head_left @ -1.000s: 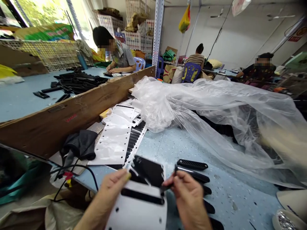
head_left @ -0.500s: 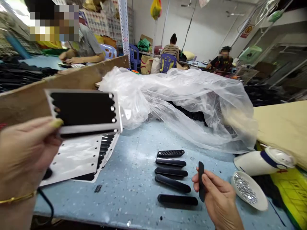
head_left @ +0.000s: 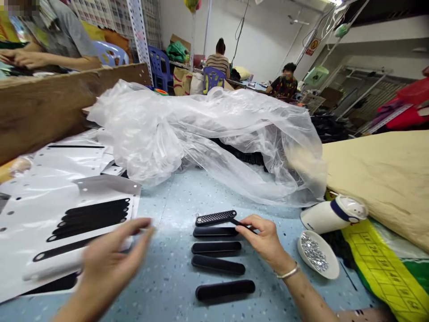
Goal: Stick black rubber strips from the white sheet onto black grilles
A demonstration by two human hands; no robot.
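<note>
Just over the near part of the table (head_left: 164, 286), the right hand (head_left: 263, 237) has a narrow grip, thumb and fingers pinched on a thin black strip (head_left: 247, 227). The strip's far end points at the right end of a mesh-faced piece (head_left: 216, 218); whether the two touch, I can't tell. That piece lies at the top of a column, a silver dot at each end, with four smooth black pieces (head_left: 216, 247) lined up below it, the lowest set a little apart. A pale bracelet (head_left: 288, 271) circles the right wrist.

The left hand (head_left: 115, 257), a bit blurred, is over on the other side, its grip part-way wide, a bare gap between thumb and fingertips. It hangs in front of the right edge of a white sheet (head_left: 110, 188), which carries a close row of black strips (head_left: 92, 218) and lies on other white sheets (head_left: 33, 192).

To the right of the column stands a white bowl (head_left: 333, 268) of small silver parts (head_left: 313, 252), with a white bottle (head_left: 317, 220) lying just behind it and a yellow bag (head_left: 389, 268) beyond. Clear plastic (head_left: 140, 125) heaps across the back. Behind the wooden board (head_left: 50, 100) a person in a grey sleeve (head_left: 73, 40) sits with hands together.
</note>
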